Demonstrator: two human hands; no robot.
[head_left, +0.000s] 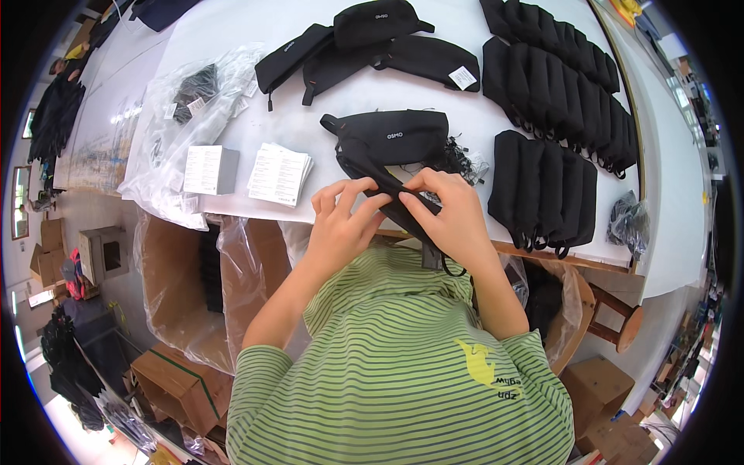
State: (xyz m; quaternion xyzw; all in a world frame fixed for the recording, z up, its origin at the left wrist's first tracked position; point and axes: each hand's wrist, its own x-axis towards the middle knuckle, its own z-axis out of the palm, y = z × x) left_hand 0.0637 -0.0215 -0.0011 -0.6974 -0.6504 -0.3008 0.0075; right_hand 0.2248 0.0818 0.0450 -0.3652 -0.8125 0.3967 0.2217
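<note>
At the near edge of the white table, both my hands hold a slim black fabric pouch (pixel 391 184) that slants down toward my shirt. My left hand (pixel 342 221) pinches its upper part with thumb and fingers. From the other side, my right hand (pixel 452 208) grips it, thumb pressed on the fabric. A black loop hangs from its lower end. Just beyond my hands lies another black pouch (pixel 395 136) with a light printed mark. Beside that one is a tangle of thin black cords (pixel 463 161).
Several black pouches (pixel 418 62) lie at the back, with rows of them (pixel 542 93) at the right. Stacks of white printed cards (pixel 280 174) and a see-through plastic bag (pixel 232 85) are at the left. Plastic-lined cardboard boxes (pixel 182 287) stand below the table edge, near a wooden stool (pixel 620 318).
</note>
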